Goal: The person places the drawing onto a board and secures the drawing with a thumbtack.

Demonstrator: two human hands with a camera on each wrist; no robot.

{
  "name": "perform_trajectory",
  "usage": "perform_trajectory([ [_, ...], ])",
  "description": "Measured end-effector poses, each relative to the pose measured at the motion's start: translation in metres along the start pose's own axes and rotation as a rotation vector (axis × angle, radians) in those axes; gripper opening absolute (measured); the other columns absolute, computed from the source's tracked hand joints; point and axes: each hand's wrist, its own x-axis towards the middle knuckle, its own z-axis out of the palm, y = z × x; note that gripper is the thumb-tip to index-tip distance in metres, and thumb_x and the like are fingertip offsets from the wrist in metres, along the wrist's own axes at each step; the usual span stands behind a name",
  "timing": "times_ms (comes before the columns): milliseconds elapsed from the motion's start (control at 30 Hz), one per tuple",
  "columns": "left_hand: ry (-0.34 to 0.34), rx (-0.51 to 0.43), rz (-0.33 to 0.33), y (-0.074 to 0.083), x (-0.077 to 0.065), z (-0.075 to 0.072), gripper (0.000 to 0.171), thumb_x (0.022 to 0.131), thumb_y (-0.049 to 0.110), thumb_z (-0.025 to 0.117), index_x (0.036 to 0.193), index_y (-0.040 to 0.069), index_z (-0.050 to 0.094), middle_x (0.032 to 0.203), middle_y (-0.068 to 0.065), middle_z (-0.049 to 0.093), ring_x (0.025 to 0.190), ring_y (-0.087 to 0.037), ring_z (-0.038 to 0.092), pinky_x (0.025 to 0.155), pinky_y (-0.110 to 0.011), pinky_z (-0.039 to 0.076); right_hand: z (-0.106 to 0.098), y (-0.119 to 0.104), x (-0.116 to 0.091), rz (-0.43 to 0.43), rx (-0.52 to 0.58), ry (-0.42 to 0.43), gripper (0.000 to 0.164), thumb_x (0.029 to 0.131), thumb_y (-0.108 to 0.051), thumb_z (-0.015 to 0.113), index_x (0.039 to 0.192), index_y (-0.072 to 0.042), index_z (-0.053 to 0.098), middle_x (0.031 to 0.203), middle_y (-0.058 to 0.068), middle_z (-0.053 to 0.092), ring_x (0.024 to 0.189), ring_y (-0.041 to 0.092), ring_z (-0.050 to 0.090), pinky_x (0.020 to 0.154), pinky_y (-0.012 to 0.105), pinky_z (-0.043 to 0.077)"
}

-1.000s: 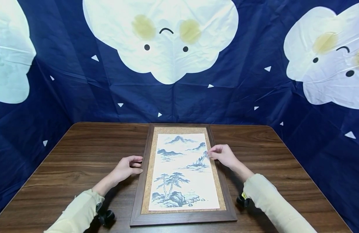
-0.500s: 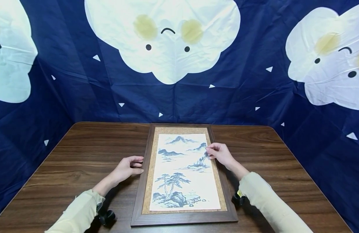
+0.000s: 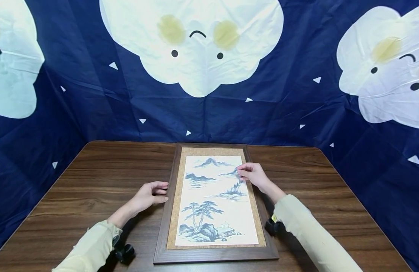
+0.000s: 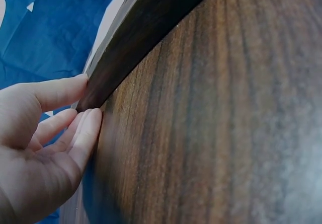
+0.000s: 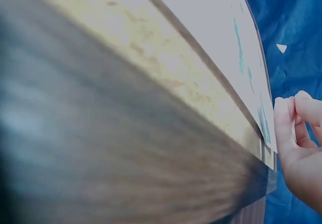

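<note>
A tall print of blue ink mountains and pines (image 3: 216, 211) lies on a cork board (image 3: 172, 226) inside a brown wooden picture frame (image 3: 216, 255). My left hand (image 3: 145, 196) touches the left outer side of the frame with thumb and fingertips. In the left wrist view the thumb (image 4: 65, 90) meets the frame's side wall, the fingers lower down. Over the print's upper right part, my right hand (image 3: 255, 175) has thumb and fingers brought together. The right wrist view shows those fingertips (image 5: 304, 100) meeting just beside the print's edge; whether anything small sits between them cannot be seen.
The frame lies on a dark wood-grain table (image 3: 110, 170), its far end at the table's back edge. Behind hangs a blue cloth (image 3: 162, 109) with white clouds. Black wrist devices (image 3: 124, 254) sit under both forearms.
My right hand has slid up and leftward, from the print's right edge to over its upper right part. The left hand stays against the frame. The view has shifted slightly.
</note>
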Motion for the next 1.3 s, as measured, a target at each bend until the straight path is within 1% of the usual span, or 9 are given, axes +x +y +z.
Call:
perform_trajectory([
  [200,-0.017,0.003,0.017,-0.001,0.001,-0.001,0.053,0.077,0.004,0.068,0.122,-0.014,0.046,0.117,-0.027,0.053,0.102,-0.032,0.055,0.075,-0.020,0.046,0.001,-0.004,0.007,0.017,-0.055,-0.023,0.024,0.089,0.001,0.053,0.108,0.016,0.056,0.101,0.025,0.060,0.077,0.016,0.062,0.071,0.027,0.052],
  [333,-0.014,-0.007,0.014,-0.001,0.001,-0.002,0.054,0.076,0.005,0.070,0.121,-0.014,0.046,0.116,-0.027,0.054,0.102,-0.033,0.055,0.075,-0.020,0.047,0.002,-0.005,0.015,0.025,-0.051,-0.009,0.024,0.088,0.001,0.054,0.107,0.016,0.055,0.092,0.021,0.061,0.073,0.015,0.061,0.069,0.026,0.052],
  [400,-0.016,-0.012,0.037,-0.002,0.000,-0.002,0.055,0.076,0.009,0.071,0.120,-0.014,0.047,0.114,-0.026,0.056,0.100,-0.030,0.056,0.075,-0.021,0.047,0.003,-0.006,0.019,0.034,-0.053,0.004,0.023,0.087,0.001,0.055,0.105,0.016,0.055,0.086,0.017,0.061,0.071,0.013,0.060,0.067,0.025,0.052],
  [433,-0.021,-0.015,0.071,-0.002,0.000,-0.002,0.054,0.076,0.009,0.071,0.119,-0.014,0.048,0.113,-0.024,0.057,0.097,-0.027,0.058,0.073,-0.021,0.047,0.004,-0.006,0.022,0.043,-0.054,0.011,0.023,0.087,0.001,0.056,0.104,0.015,0.055,0.084,0.015,0.061,0.070,0.013,0.059,0.066,0.024,0.052],
  [533,-0.026,-0.012,0.107,-0.004,-0.001,-0.003,0.055,0.075,0.014,0.073,0.117,-0.014,0.050,0.110,-0.023,0.058,0.094,-0.022,0.059,0.073,-0.021,0.047,0.006,-0.009,0.028,0.057,-0.075,0.015,0.023,0.087,0.001,0.056,0.104,0.015,0.056,0.082,0.014,0.061,0.071,0.012,0.058,0.065,0.024,0.052],
  [600,-0.021,-0.002,0.093,-0.004,-0.001,-0.003,0.055,0.075,0.013,0.072,0.117,-0.013,0.050,0.111,-0.023,0.058,0.095,-0.023,0.059,0.073,-0.021,0.047,0.008,-0.011,0.033,0.066,-0.082,0.019,0.022,0.087,0.001,0.056,0.104,0.015,0.057,0.083,0.015,0.062,0.071,0.013,0.059,0.066,0.024,0.052],
  [767,-0.007,0.023,0.013,-0.002,0.002,-0.002,0.054,0.076,0.007,0.070,0.121,-0.014,0.047,0.116,-0.026,0.055,0.100,-0.031,0.056,0.075,-0.020,0.046,0.013,-0.012,0.045,0.087,-0.073,0.022,0.021,0.087,0.002,0.056,0.104,0.015,0.057,0.086,0.017,0.062,0.071,0.013,0.059,0.067,0.024,0.052],
  [1067,-0.016,0.015,0.025,0.000,0.002,-0.002,0.053,0.076,0.003,0.070,0.120,-0.016,0.046,0.115,-0.028,0.054,0.100,-0.033,0.056,0.073,-0.019,0.046,0.026,-0.011,0.065,0.122,-0.105,0.024,0.021,0.088,0.001,0.055,0.105,0.012,0.059,0.088,0.014,0.062,0.070,0.012,0.058,0.063,0.022,0.051],
  [1300,-0.023,0.018,0.029,0.000,0.002,-0.002,0.053,0.077,0.003,0.069,0.121,-0.016,0.046,0.117,-0.028,0.053,0.101,-0.034,0.055,0.074,-0.018,0.046,0.035,-0.007,0.080,0.122,-0.151,0.038,0.016,0.086,0.003,0.056,0.099,0.009,0.062,0.077,0.006,0.060,0.061,0.008,0.054,0.052,0.018,0.047],
])
